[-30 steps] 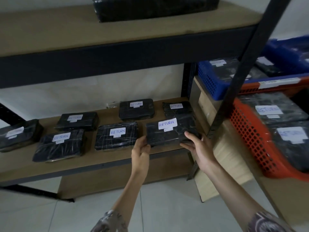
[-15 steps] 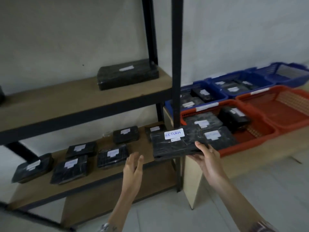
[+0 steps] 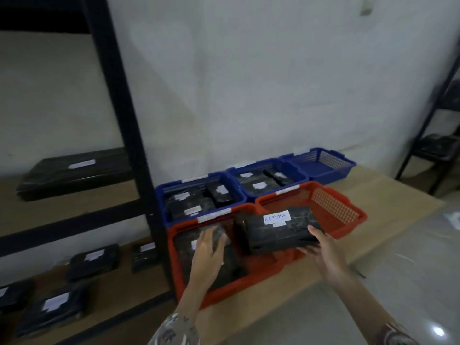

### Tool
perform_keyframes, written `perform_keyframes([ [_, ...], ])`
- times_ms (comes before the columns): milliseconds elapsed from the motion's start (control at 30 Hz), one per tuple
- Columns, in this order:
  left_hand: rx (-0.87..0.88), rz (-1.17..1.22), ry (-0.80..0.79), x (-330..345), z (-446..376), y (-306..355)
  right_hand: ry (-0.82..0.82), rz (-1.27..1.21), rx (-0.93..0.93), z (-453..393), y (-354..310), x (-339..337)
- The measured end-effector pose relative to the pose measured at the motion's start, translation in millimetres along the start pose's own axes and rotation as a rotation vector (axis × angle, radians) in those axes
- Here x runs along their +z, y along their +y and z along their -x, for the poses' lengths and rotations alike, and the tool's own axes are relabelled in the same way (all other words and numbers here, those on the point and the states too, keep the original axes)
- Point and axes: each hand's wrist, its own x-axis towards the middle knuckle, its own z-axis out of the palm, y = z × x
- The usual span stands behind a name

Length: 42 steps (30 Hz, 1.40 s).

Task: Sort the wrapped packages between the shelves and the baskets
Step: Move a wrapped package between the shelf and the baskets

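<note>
A person holds a black wrapped package [image 3: 280, 231] labelled "RETURN" over two red baskets on a low wooden tabletop [image 3: 388, 207].

The right hand [image 3: 323, 250] grips the package's near right corner, thumb on top and fingers curled underneath. The package hangs above the shared edge between the near red basket [image 3: 234, 292] and the far red basket [image 3: 348, 210]. Past the right fingers, the far red basket shows open floor. The left hand [image 3: 209, 247] lies flat with fingers spread on the packages already in the near red basket, which look tightly packed. Beyond both hands, three blue baskets [image 3: 199, 178] line the wall; the rightmost shows bare floor. Left of the left fingers, a black shelf post [image 3: 129, 135] stands just beside the basket edge.
</note>
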Motion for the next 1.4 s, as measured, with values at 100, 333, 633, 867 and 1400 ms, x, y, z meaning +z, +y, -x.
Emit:
perform_keyframes([
  [100,0.018,-0.038,0.006,43,-30,25,0.049,0.0,-0.007,-45,-28,-25],
  [333,0.04,-0.119,-0.108,117,-127,47,0.109,-0.072,-0.025,-155,-74,-41],
  [633,0.083,-0.196,-0.198,196,-257,71,0.167,-0.113,-0.01,-295,-111,-34],
  [867,0.077,-0.238,-0.23,277,-338,81,0.157,-0.081,-0.01,-416,-134,-53],
  [1400,0.048,-0.392,-0.251,458,-475,98,0.355,-0.178,0.205,-677,-153,-78],
])
